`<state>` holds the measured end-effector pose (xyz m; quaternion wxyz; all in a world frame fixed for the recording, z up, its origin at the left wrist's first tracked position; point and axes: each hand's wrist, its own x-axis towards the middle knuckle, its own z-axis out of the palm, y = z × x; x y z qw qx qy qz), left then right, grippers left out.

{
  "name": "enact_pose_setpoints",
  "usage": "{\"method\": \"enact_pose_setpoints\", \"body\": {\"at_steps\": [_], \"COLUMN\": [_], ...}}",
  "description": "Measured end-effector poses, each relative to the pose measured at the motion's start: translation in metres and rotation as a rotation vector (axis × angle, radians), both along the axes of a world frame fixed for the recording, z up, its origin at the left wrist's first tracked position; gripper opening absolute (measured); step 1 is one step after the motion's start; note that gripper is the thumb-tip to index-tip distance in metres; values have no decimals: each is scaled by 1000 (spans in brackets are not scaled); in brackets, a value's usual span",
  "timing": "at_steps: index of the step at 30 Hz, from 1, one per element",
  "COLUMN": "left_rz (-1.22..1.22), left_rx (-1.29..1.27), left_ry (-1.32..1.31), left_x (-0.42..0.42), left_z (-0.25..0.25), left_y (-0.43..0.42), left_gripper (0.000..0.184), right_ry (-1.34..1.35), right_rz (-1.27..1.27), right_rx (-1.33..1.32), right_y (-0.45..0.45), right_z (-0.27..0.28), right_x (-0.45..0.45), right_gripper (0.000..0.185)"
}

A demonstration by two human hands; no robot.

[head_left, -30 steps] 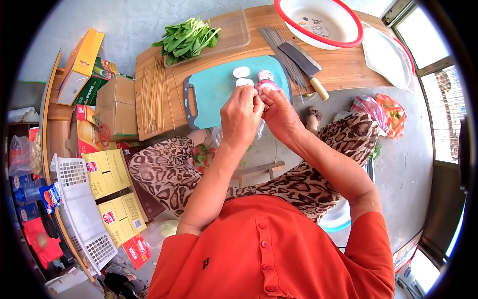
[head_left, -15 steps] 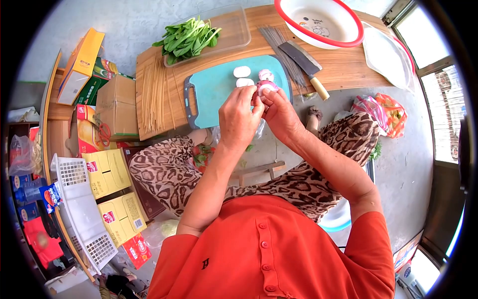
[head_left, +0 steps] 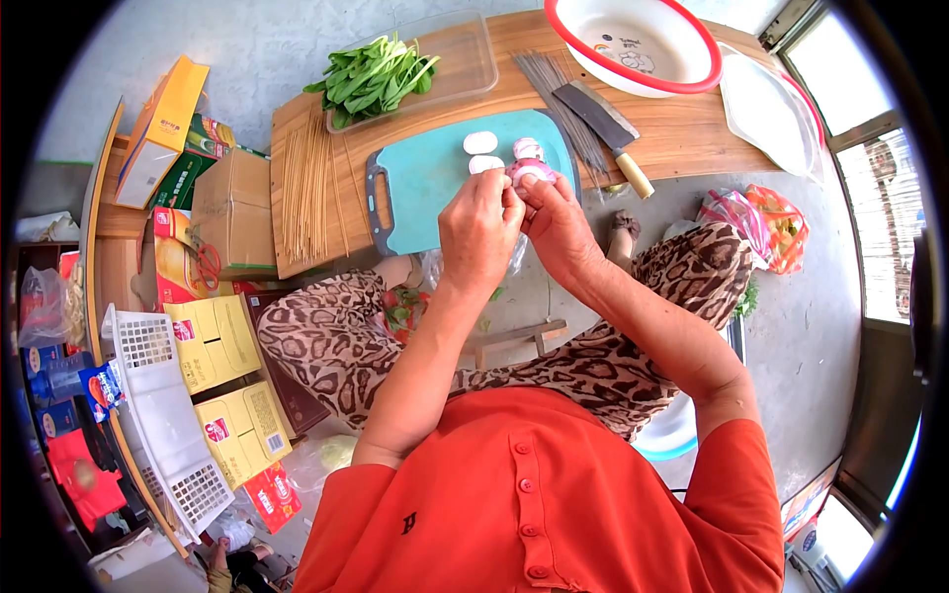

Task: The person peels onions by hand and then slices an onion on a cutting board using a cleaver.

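Note:
Above the near edge of the blue cutting board [head_left: 425, 212], both my hands meet at a purple-and-white vegetable piece [head_left: 531, 173] that looks like red onion. My right hand [head_left: 561, 222] has it gripped between thumb and fingers. The fingertips of my left hand [head_left: 476, 229] are pinched together against its left side; what they hold, if anything, is hidden. Just beyond my fingers lie two white oval pieces [head_left: 480, 143] and another pink-and-white piece [head_left: 528, 148] on the board.
Bamboo skewers [head_left: 306, 203] lie left of the board. Metal skewers [head_left: 539, 74] and a cleaver [head_left: 598, 117] are to its right. Leafy greens [head_left: 374, 79] fill part of a clear tray [head_left: 474, 49]. A red-rimmed basin [head_left: 633, 87] stands at the back right; boxes [head_left: 232, 208] are at left.
My hands stay in nearly the same place, with slight finger movement at the vegetable piece, which has turned a little. At the lower left edge, another person's limbs have shifted.

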<state>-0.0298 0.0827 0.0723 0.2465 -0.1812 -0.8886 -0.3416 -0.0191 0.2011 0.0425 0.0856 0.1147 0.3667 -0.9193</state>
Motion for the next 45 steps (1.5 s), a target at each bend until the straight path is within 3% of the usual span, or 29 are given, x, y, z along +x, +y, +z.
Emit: {"method": "enact_pose_setpoints", "body": {"at_steps": [6,11,13,19,22,25,30,34,39,41,43,45], "left_rz": [19,30,-2,42,-66,-93,-174,-125,-226,-222,-241,-234], "left_rx": [-35,-2,208,476,869,1058,1469,1379,823,752,365,290], "left_ry": [18,-24,-155,-407,-697,-898,-1020,-863,-468,-484,-295,-254], "left_x": [-3,-7,-9,-17,-17,-21,-35,-27,-19,-11,-7,-4], "left_z": [0,2,6,-2,7,3,-11,0,15,20,31,36], "left_y": [1,-5,-8,-22,-31,-43,-69,-63,-44,-40,-36,-35], "left_gripper": [18,15,12,6,3,6,6,3,14,20,21,20], "right_ry": [-20,-32,-49,-69,-73,-75,-32,-37,-10,26,30,35], "right_rz": [-25,147,158,258,290,340,436,444,476,412,373,334], "right_rx": [-17,-83,-113,-228,-310,-392,-496,-480,-417,-220,-122,-24], "right_y": [-1,5,5,11,13,15,20,22,21,19,17,16], "right_z": [0,-4,1,4,2,2,1,1,-4,-3,4,7], "right_x": [2,-3,-2,-2,-3,-5,-8,-9,-11,-8,-6,-6], "right_gripper": [41,39,37,36,37,39,42,42,45,39,38,38]}}
